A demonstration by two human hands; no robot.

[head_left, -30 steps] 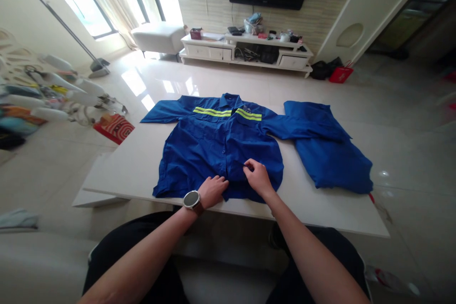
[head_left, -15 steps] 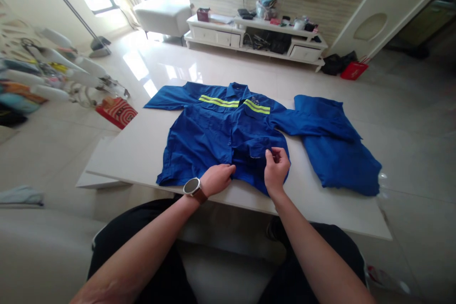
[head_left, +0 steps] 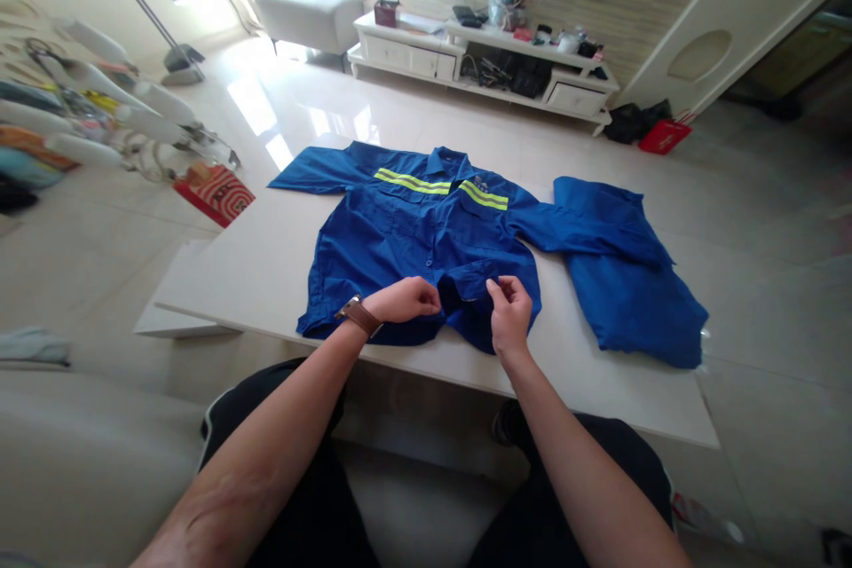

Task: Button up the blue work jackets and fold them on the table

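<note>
A blue work jacket with yellow-and-grey reflective strips lies spread, front up, on the white table, its collar away from me. My left hand, with a watch on the wrist, is closed in a pinch at the jacket's lower front opening. My right hand pinches the lower front panel on the other side, where the fabric is raised and folded back. The exact bit of cloth between my left fingertips is hidden.
Right of the jacket lies a folded blue garment, with one jacket sleeve across it. Beyond the table stand a white TV cabinet and a red bag. A red patterned paper bag stands on the floor at left.
My left hand has shifted slightly up and turned at the wrist. The right front panel's hem is lifted and folded more, showing a dark gap. The view has tilted slightly.
</note>
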